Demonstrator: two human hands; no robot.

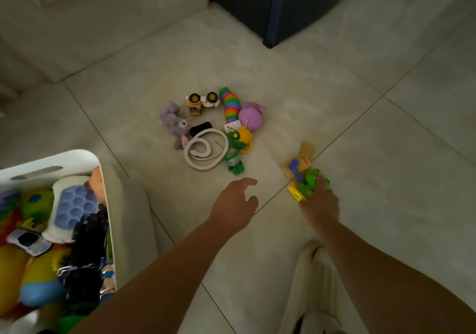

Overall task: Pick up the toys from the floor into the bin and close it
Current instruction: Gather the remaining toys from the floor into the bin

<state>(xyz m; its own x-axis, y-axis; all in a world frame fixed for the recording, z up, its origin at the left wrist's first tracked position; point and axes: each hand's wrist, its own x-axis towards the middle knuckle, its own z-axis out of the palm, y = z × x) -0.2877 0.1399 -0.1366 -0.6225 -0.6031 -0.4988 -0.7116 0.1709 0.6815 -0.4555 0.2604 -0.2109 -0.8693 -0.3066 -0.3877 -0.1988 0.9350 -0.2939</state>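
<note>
A pile of toys lies on the tiled floor: a purple plush rabbit [174,123], a toy truck [202,101], a rainbow slug [229,106], a purple round plush [251,116], a white snake [206,150], and small green figures [235,164]. My right hand [319,202] grips a green frog toy [310,181] together with a yellow piece [297,194], beside a tan toy with a blue part [298,164]. My left hand [237,204] hovers empty, fingers relaxed, just below the pile. The white bin [77,157] at lower left holds several toys.
A dark cabinet [283,6] stands at the top, behind the pile. A pale sofa or cushion edge [77,24] fills the upper left. My light trouser leg [314,282] shows at the bottom right. No lid for the bin is visible.
</note>
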